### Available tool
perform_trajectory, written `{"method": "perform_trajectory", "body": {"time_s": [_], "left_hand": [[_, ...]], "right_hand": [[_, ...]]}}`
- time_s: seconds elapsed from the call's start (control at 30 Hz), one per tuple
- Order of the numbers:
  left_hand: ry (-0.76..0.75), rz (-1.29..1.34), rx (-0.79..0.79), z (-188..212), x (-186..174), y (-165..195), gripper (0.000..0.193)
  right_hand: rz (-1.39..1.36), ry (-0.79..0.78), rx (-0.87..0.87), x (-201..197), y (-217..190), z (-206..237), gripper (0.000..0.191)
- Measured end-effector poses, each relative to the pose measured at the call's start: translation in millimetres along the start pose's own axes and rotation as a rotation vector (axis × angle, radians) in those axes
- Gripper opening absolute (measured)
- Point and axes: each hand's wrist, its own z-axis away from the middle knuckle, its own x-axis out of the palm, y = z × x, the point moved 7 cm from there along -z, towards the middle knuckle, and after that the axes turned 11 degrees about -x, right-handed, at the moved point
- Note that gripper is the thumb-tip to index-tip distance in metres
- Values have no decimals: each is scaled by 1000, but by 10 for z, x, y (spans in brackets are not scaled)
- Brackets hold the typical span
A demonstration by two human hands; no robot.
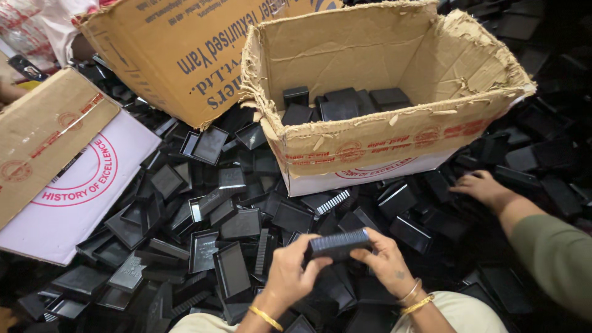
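While both hands meet low in the middle of the view, the left hand (288,274) pinches one end of a black tray (338,244) and the right hand (385,262) grips the other end, fingers curled over its top edge. Gold bangles circle both wrists. The tray is a flat, oblong piece of black plastic with a ribbed long edge, held level just above the heap (203,228) of like trays, which lie tumbled at all angles across the floor.

Beyond the hands stands an open carton (370,142), brown with torn flaps, a white lower band and red round stamps on its front; a few black trays lie inside it. Behind it leans a second brown carton (179,49) with dark blue lettering. At left lies a flattened box (68,179), brown and white, bearing a red ringed emblem.

Another person's hand (484,188), in a green sleeve, reaches in from the right and rests open on the heap.
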Motion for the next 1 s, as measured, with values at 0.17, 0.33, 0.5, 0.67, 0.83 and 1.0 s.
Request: {"method": "perform_trajectory", "body": {"time_s": [0.17, 0.33, 0.5, 0.67, 0.83, 1.0], "left_hand": [[277, -12, 713, -401, -792, 1361, 47], [886, -629, 758, -987, -1312, 2207, 69], [401, -181, 707, -815, -676, 1296, 32], [-95, -619, -72, -528, 271, -535, 74], [-307, -655, -241, -221, 483, -1070, 87], [-137, -340, -324, -206, 198, -878, 74]], "right_hand": [[496, 133, -206, -275, 34, -166, 66], [1020, -18, -121, -267, 464, -346, 76], [1118, -283, 170, -58, 758, -297, 75], [629, -49, 247, -116, 433, -299, 84], [-408, -27, 125, -34, 85, -255, 92], [-712, -105, -35, -85, -156, -114, 72]]}}
